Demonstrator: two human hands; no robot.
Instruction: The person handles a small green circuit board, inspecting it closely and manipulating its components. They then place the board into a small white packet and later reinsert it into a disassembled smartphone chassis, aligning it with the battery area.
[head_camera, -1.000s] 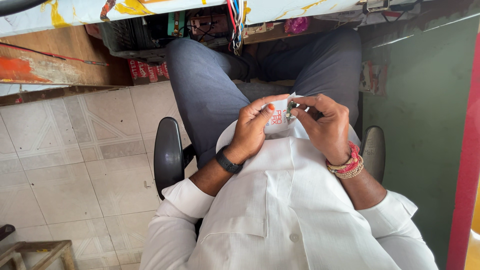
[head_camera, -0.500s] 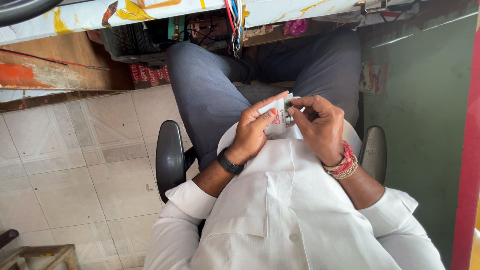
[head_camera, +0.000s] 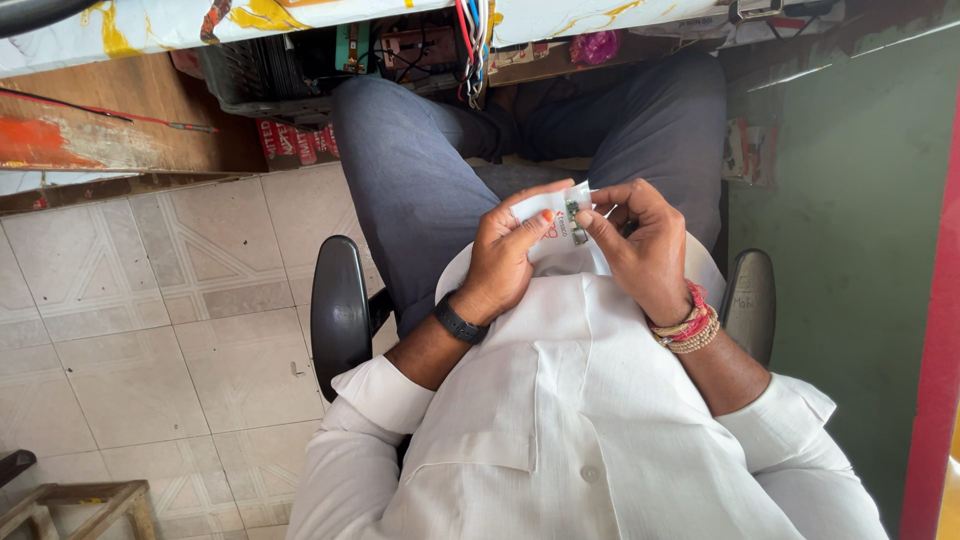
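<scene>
I see both hands raised over the lap, close to the white shirt. My left hand (head_camera: 512, 250) pinches the small clear plastic packet with dark parts inside (head_camera: 562, 222) by its left edge, steadying it. My right hand (head_camera: 640, 250) pinches its top right corner, thumb and forefinger pressed together.

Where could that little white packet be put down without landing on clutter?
Free: tiled floor left of the chair arm, and his thighs. Crowded: under the table, wires and boxes. Both hands hold the packet.
</scene>
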